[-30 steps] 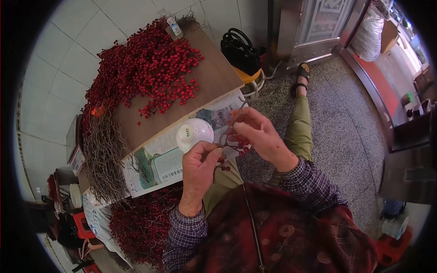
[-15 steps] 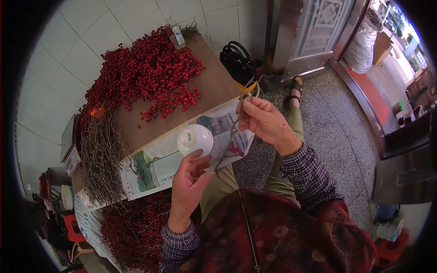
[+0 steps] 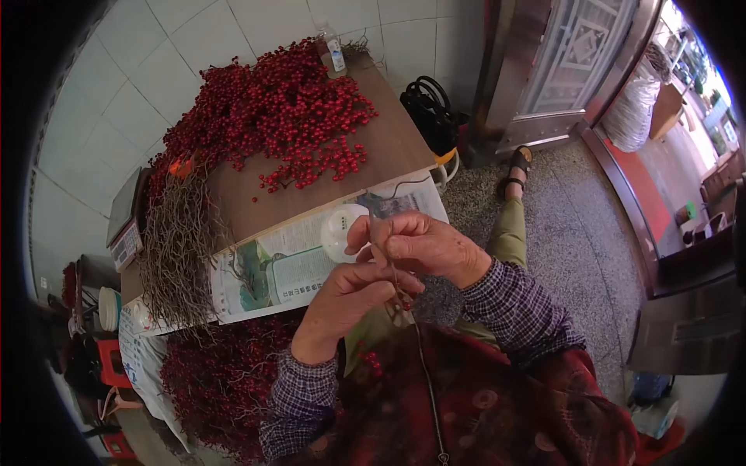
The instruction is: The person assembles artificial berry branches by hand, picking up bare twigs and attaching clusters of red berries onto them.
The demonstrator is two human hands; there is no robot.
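Observation:
Both hands meet over the table's front edge, around a thin berry twig [image 3: 399, 297]. A few red berries hang at its lower end, below my left hand [image 3: 342, 307], whose curled fingers close on the stem. Just above, my right hand [image 3: 435, 247] pinches the stem's upper part between thumb and fingertips. Partly behind the fingers, a white upturned bowl [image 3: 334, 233] rests on a newspaper [image 3: 295, 276]. Beyond it, a large heap of red berry sprigs [image 3: 272, 109] covers the back of the brown table [image 3: 256, 210].
Bare twigs [image 3: 183, 248] lie in a bundle on the table's left, beside a scale [image 3: 124, 245]. More berry branches [image 3: 221, 380] stand below the front edge. A plastic bottle [image 3: 336, 54] stands at the back. Black coiled cable [image 3: 427, 101] and a metal door [image 3: 544, 93] are at right.
My right hand has come down and left, and my left hand has closed on the stem, so the hands now meet. The view has shifted slightly.

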